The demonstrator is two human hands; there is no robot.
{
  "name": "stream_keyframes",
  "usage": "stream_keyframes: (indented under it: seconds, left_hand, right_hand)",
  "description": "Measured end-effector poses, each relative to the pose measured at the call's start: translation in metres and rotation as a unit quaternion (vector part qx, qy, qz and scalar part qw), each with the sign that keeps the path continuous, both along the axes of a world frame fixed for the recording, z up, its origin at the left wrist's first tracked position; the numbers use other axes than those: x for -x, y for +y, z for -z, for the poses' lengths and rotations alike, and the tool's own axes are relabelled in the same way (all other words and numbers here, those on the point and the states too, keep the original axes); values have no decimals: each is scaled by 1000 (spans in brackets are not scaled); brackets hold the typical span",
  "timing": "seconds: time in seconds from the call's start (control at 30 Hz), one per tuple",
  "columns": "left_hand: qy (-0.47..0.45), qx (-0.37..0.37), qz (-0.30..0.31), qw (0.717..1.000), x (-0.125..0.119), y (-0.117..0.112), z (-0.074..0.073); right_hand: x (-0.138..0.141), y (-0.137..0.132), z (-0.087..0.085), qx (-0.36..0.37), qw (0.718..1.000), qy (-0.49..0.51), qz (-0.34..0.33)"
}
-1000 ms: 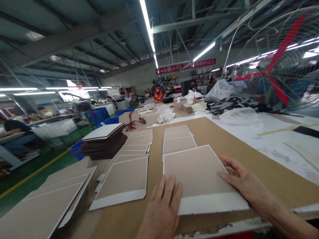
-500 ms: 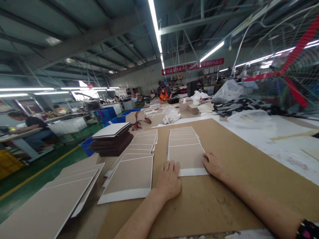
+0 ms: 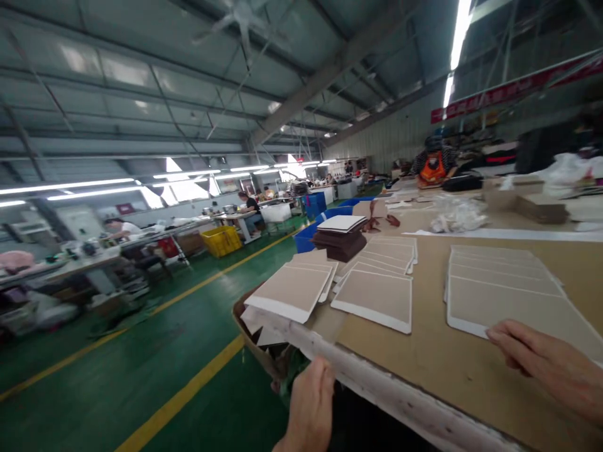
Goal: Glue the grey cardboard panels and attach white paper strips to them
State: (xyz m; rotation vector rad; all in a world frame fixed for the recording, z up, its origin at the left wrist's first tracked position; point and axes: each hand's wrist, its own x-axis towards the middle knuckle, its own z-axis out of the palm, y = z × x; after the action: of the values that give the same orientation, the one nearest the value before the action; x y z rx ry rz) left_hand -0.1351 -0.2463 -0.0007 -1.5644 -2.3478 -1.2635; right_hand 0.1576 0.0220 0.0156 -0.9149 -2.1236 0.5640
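Note:
My left hand (image 3: pixel 308 407) hangs below the white front edge (image 3: pixel 358 376) of the work table, fingers together and extended, holding nothing that I can see. My right hand (image 3: pixel 549 364) rests on the brown table top (image 3: pixel 433 358), fingers stretched out flat, their tips just short of the near corner of a shingled row of tan cardboard sheets with white borders (image 3: pixel 499 292). A second row of the same sheets (image 3: pixel 381 295) lies to its left, and a third stack (image 3: pixel 294 289) overhangs the table's left end.
A dark brown pile with a white top sheet (image 3: pixel 342 235) stands further along the table. A person in an orange vest (image 3: pixel 431 166) works at the far end. The green floor has yellow lines (image 3: pixel 188 392). Yellow crate (image 3: pixel 221 240) and other workers sit at tables left.
The view has swung left. My left hand came off the sheet row and dropped below the table edge. My right hand drew back from the near sheet and lies on the table.

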Motion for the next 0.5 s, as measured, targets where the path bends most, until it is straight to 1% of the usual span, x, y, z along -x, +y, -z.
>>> stream_keyframes:
  seconds: [0.07,0.13,0.17,0.23,0.3,0.33,0.4,0.43,0.5]
  left_hand:
    - [-58,-34,-63,996,26,-29,-14]
    - [-76,-93,-132,984,55,-43,-34]
    - [-70,-127,-167,975,71,-45,-46]
    - [-46,-192,-218,956,107,-39,-67]
    - [-17,-227,-235,945,147,-23,-84]
    - [-3,-226,-237,945,169,-12,-91]
    - [21,-185,-247,951,211,12,-101]
    - [22,-143,-249,958,230,24,-104]
    - [4,-28,-253,967,261,46,-107]
  right_hand:
    - [22,-14,-22,57,996,-41,-61]
    - [46,-25,-40,96,991,-39,-79]
    - [58,-28,-46,114,989,-36,-88]
    - [86,-29,-51,156,979,-31,-124]
    - [117,-24,-51,212,961,-20,-175]
    - [133,-18,-50,238,950,-16,-202]
    - [165,-4,-49,268,931,-31,-244]
    - [181,4,-49,273,925,-47,-260]
    - [210,19,-48,280,913,-72,-287]
